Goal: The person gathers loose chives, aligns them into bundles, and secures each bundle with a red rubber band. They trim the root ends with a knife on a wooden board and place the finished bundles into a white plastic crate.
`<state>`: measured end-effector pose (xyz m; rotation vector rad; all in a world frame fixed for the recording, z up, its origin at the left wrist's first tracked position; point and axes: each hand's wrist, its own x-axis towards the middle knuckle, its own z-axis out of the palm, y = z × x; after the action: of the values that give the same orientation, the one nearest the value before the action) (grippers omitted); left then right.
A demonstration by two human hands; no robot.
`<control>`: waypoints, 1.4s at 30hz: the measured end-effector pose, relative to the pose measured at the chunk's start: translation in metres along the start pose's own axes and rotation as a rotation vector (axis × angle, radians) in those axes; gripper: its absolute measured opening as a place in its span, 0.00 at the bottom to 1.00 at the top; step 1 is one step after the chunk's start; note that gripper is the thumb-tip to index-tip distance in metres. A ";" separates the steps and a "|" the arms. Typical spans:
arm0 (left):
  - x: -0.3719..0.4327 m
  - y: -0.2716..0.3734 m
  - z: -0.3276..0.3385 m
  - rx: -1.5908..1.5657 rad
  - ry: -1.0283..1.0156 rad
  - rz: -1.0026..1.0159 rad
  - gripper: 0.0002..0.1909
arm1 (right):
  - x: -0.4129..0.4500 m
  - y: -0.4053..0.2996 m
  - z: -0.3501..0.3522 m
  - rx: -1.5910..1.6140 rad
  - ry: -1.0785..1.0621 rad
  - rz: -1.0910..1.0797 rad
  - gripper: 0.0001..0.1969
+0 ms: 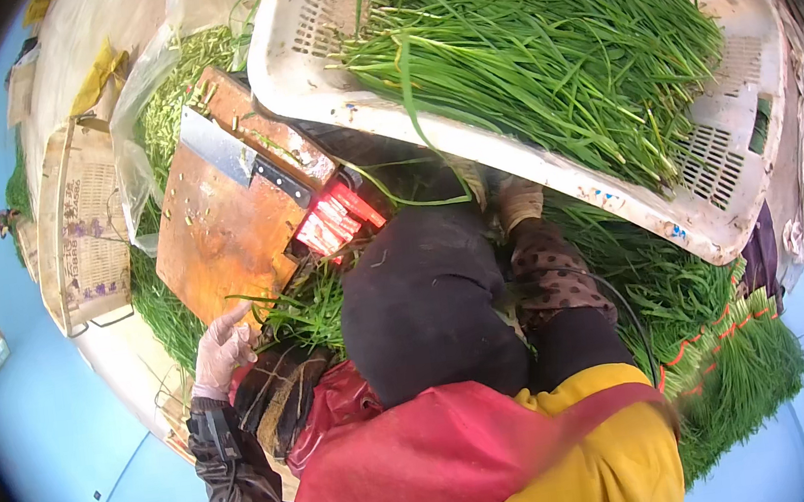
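My left hand (224, 351), in a thin whitish glove, is beside the near corner of a wooden cutting board (221, 231). Its index finger reaches toward the board's edge, close to some loose green leaves (305, 314), and I see nothing held in it. My right hand (521, 200), also gloved, is below the near rim of a white plastic crate (540, 161); its fingers are hidden there. Long garlic chives (537, 64) lie heaped in the crate. A cleaver (243, 157) with a black riveted handle lies flat across the board, its blade pointing away.
Cut stem ends (186, 89) fill a clear plastic bag (131, 155) behind the board. A red container (339, 217) of red-and-white strips adjoins the board. Chive bundles with red ties (734, 362) lie at right. A yellowish crate (83, 228) stands at left. My dark-clothed knee (419, 301) rises centrally.
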<state>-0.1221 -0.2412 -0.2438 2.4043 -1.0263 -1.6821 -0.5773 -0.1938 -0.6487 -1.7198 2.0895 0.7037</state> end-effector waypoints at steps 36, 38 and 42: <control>-0.039 -0.053 0.016 -0.055 -0.024 0.254 0.25 | -0.250 0.213 -0.241 1.816 0.445 -0.569 0.49; -0.040 -0.059 0.014 -0.096 -0.040 0.286 0.25 | -0.269 0.240 -0.256 1.848 0.605 -0.525 0.49; -0.040 -0.075 0.010 -0.153 -0.065 0.323 0.25 | -0.293 0.300 -0.275 1.894 0.893 -0.479 0.45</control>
<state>-0.1015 -0.1583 -0.2440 1.9775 -1.1725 -1.6643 -0.7968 -0.0721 -0.2140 -1.0207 1.2724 -1.8504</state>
